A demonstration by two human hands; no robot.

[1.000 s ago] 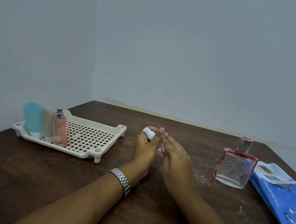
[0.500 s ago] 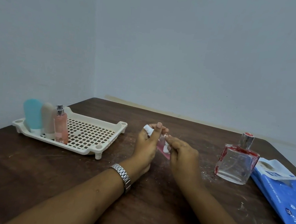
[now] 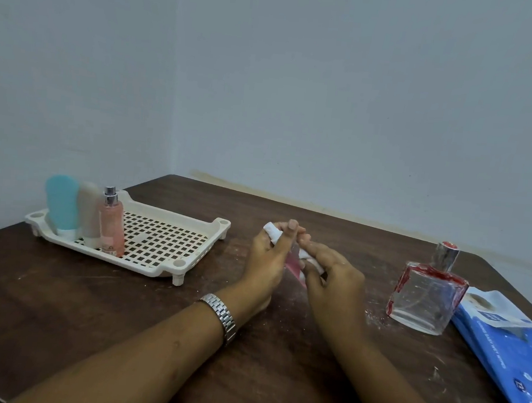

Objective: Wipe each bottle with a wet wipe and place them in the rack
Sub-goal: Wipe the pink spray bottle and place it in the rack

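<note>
Most of the small pink bottle [image 3: 294,265] was hidden: it sat between the two hands above the counter [image 3: 85,314], with only a strip of pink body showing in the gap and its white cap [image 3: 271,230] poking out past the left hand [image 3: 263,263]. That hand's fingers [image 3: 283,243] were curled round the bottle, gripping it. The right hand [image 3: 333,277] had its fingers [image 3: 320,251] closed on a wet wipe [image 3: 312,261], seen only as a white scrap pressed to the bottle's side. A metal watch [image 3: 221,315] circled the left wrist. At right, the blue wipe pack [image 3: 510,351] was cut off by the frame edge, its flap peeled open, just beside a square glass bottle [image 3: 424,297] with red-smeared edges. The counter was dark brown wood, flecked with white specks near that bottle. Far left stood a cream slotted rack [image 3: 170,241] holding a teal bottle [image 3: 61,204], a grey bottle [image 3: 88,213] and a pink spray bottle [image 3: 111,228], upright in a row. Plain pale blue-grey walls [image 3: 333,94] met in a corner behind.
</note>
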